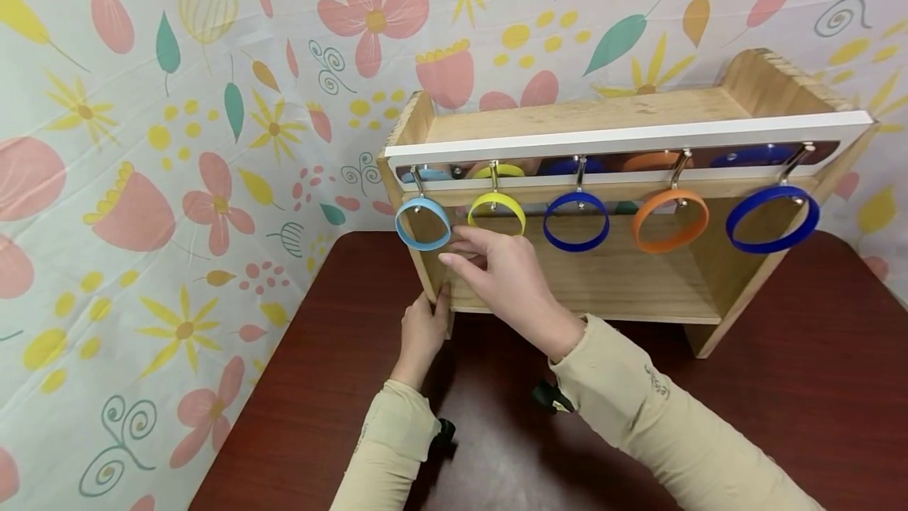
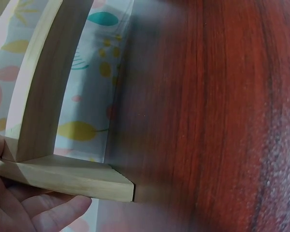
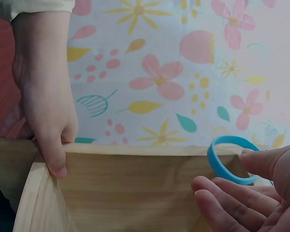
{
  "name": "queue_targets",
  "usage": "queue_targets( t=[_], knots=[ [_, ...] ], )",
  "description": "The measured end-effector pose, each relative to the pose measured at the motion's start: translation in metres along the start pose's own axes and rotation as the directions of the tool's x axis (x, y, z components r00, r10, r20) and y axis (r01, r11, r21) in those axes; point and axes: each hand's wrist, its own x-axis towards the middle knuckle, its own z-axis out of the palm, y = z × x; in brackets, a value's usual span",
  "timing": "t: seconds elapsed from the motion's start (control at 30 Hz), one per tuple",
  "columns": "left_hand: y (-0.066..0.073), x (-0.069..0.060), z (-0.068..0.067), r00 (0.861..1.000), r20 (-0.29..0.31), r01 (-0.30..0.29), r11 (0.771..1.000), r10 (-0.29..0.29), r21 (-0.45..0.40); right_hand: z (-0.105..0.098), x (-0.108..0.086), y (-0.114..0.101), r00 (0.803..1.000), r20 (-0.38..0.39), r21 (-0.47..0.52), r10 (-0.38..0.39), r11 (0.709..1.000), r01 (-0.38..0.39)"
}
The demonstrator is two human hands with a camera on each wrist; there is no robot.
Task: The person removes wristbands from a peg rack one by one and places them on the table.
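Note:
A light blue ring (image 1: 399,233) hangs from the leftmost hook on the front rail of a wooden shelf (image 1: 603,278). My right hand (image 1: 507,270) is just right of that ring, thumb and fingers spread apart. In the right wrist view the thumb overlaps the edge of the light blue ring (image 3: 215,163); whether it touches cannot be told. My left hand (image 1: 422,333) grips the lower left side of the shelf, its thumb on the front and fingers around the wooden board (image 2: 82,186).
To the right hang a yellow ring (image 1: 496,197), a blue ring (image 1: 576,246), an orange ring (image 1: 670,248) and another blue ring (image 1: 773,246), each on its own hook. The shelf stands on a dark red table (image 1: 298,393) against a flower-patterned cloth (image 1: 234,85).

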Motion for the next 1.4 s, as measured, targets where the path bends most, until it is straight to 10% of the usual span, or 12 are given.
queue_targets(
  t=[1.4],
  knots=[
    [0.0012,-0.0011,0.0012,1.0,-0.011,0.017,1.0,-0.017,-0.01,0.0049,0.0004,-0.0046,0.99,-0.139,0.106,0.009,0.994,0.006]
  ],
)
